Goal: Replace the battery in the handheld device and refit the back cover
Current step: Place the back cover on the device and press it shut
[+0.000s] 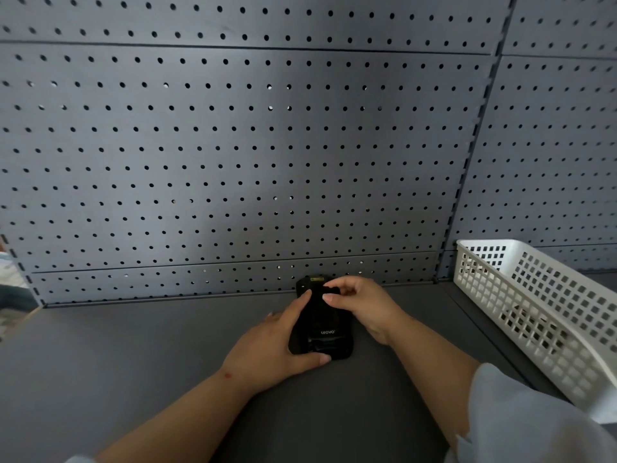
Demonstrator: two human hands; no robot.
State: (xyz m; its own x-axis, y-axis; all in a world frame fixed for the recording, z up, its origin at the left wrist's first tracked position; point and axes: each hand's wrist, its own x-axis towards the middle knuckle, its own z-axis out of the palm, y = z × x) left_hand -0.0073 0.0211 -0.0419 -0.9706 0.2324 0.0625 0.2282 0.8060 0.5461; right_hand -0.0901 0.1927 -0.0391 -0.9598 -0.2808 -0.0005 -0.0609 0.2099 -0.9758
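A black handheld device lies face down on the grey shelf, its back with the white "urovo" lettering turned up. My left hand grips it from the left side, thumb curled under its near end and forefinger laid along its left edge. My right hand is over the device's far end, fingers curled and pinching at the top part of the back. A small yellowish label shows at the far tip of the device. No loose battery or separate cover is in sight.
A white perforated plastic basket stands on the shelf to the right. A grey pegboard wall rises right behind the device. The grey shelf surface stretches to the left.
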